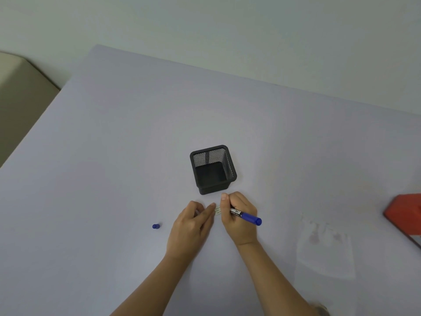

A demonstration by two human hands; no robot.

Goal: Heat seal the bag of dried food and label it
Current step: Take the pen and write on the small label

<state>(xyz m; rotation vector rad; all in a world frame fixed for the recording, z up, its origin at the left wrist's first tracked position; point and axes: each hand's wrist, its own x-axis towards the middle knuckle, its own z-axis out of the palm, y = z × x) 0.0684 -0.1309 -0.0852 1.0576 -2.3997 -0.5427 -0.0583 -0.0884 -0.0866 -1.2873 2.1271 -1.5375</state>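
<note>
My right hand (239,218) grips a blue marker (247,216), tip down on a small white label (218,210) lying on the table. My left hand (193,224) rests flat beside it, fingertips pressing the label's left end. The marker's blue cap (155,226) lies loose to the left. A clear plastic bag (325,245) with a few dark pieces of dried food lies flat at the right, faint against the table. A red heat sealer (405,215) shows partly at the right edge.
A black mesh pen holder (213,169) stands just behind my hands, with nothing visible inside. The pale lilac table (114,156) ends at a white wall behind. A beige cushioned seat (20,94) sits off the table's left edge.
</note>
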